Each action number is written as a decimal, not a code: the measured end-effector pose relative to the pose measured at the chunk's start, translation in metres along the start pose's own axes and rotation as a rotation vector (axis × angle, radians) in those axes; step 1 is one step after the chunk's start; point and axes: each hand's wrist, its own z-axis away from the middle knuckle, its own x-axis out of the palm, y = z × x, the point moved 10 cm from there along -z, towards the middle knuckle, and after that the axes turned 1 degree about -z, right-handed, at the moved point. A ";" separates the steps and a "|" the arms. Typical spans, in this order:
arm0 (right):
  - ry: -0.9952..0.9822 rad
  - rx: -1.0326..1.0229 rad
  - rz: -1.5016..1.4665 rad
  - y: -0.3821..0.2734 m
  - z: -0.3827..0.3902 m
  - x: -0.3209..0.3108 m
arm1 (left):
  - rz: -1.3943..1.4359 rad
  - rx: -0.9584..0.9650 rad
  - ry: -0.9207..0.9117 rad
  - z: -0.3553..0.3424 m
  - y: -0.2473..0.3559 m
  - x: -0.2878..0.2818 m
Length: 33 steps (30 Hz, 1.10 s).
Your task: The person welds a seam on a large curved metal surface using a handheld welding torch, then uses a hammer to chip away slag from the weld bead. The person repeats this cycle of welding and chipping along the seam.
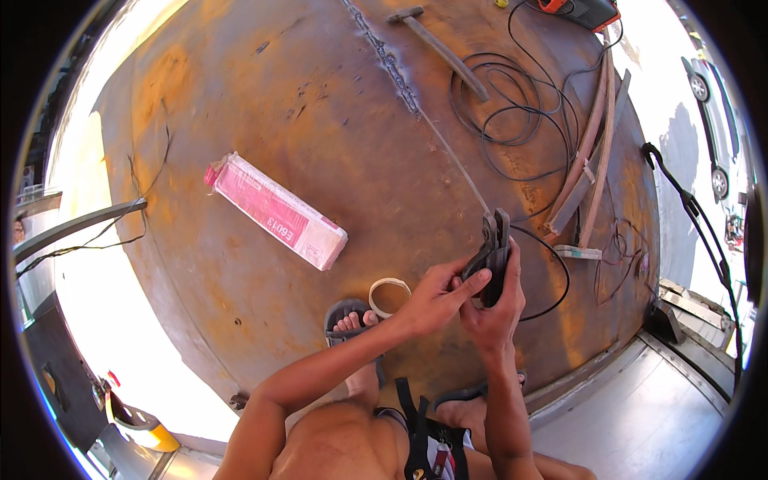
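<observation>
A black electrode holder [495, 260] is gripped between my two hands, its jaws pointing away from me. My right hand [496, 320] wraps around its right side and lower end. From the left, my left hand [438, 298] closes on it too, thumb pressed across its body. A black cable loops to the right of the holder. A thin straight line [454, 156] runs from the jaws to the rough weld bead [384, 60]; I cannot tell whether it is a rod or the plate seam. A pink and white electrode box [276, 212] lies to the left on the rusty steel plate [216, 304].
A pale ring [390, 298] lies by my sandalled left foot [352, 320]. Farther off are a hammer [440, 52], coiled black cable [512, 108] and an orange-black machine [582, 12]. Long strips [588, 148] lie at the right. A bent bar [80, 226] juts in from the left.
</observation>
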 end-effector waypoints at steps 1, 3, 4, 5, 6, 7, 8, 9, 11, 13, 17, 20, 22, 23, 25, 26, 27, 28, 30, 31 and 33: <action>-0.009 -0.006 0.006 -0.004 -0.003 0.000 | 0.020 -0.021 0.004 -0.002 -0.007 -0.002; -0.027 -0.005 0.002 -0.006 -0.006 0.002 | 0.046 -0.024 0.007 -0.003 -0.016 -0.004; -0.033 0.006 -0.003 -0.005 -0.007 0.001 | 0.053 -0.006 0.000 -0.005 -0.014 -0.004; -0.038 0.017 -0.009 -0.004 -0.007 0.001 | 0.060 0.011 -0.007 -0.006 -0.013 -0.003; -0.037 0.021 -0.008 -0.003 -0.008 0.001 | 0.068 0.015 -0.009 -0.008 -0.012 -0.002; -0.038 0.027 -0.009 -0.001 -0.008 0.001 | 0.075 0.017 -0.010 -0.009 -0.012 -0.001; -0.038 0.032 -0.009 0.000 -0.008 0.001 | 0.082 0.020 -0.010 -0.009 -0.012 -0.001; -0.039 0.037 -0.011 0.001 -0.008 0.001 | 0.096 0.023 -0.014 -0.010 -0.012 0.000; -0.040 0.046 -0.017 0.002 -0.008 0.002 | 0.123 0.030 -0.018 -0.010 -0.013 -0.001; -0.039 0.016 0.005 0.001 -0.008 0.002 | 0.102 0.033 -0.016 -0.011 -0.015 -0.002; -0.050 0.029 -0.032 0.002 -0.007 0.004 | 0.097 0.014 -0.009 -0.009 -0.020 -0.004; -0.071 0.124 -0.050 0.005 -0.005 0.004 | 0.051 -0.019 -0.021 -0.007 -0.018 -0.005; 0.009 0.345 -0.300 0.041 0.008 -0.001 | 0.070 0.000 -0.060 -0.005 -0.009 0.002; 0.049 0.453 -0.428 0.058 0.016 -0.002 | 0.078 0.010 -0.078 -0.004 -0.004 0.006; 0.129 0.411 -0.404 0.064 0.020 -0.014 | 0.090 0.030 -0.088 -0.005 -0.002 0.012; 0.168 0.391 -0.391 0.064 0.021 -0.019 | 0.097 0.039 -0.094 -0.004 -0.001 0.015; 0.180 0.280 -0.319 0.056 0.016 -0.024 | 0.094 0.042 -0.084 -0.003 -0.001 0.015; 0.131 0.258 -0.265 0.052 0.014 -0.022 | 0.091 0.045 -0.076 -0.002 0.001 0.015; 0.033 0.214 -0.157 0.042 0.010 -0.019 | 0.094 0.048 -0.051 -0.001 0.000 0.013; 0.027 0.201 -0.159 0.038 0.007 -0.019 | 0.098 0.052 -0.036 -0.002 0.000 0.013; 0.011 0.176 -0.166 0.027 0.001 -0.014 | 0.099 0.053 -0.025 -0.003 -0.001 0.010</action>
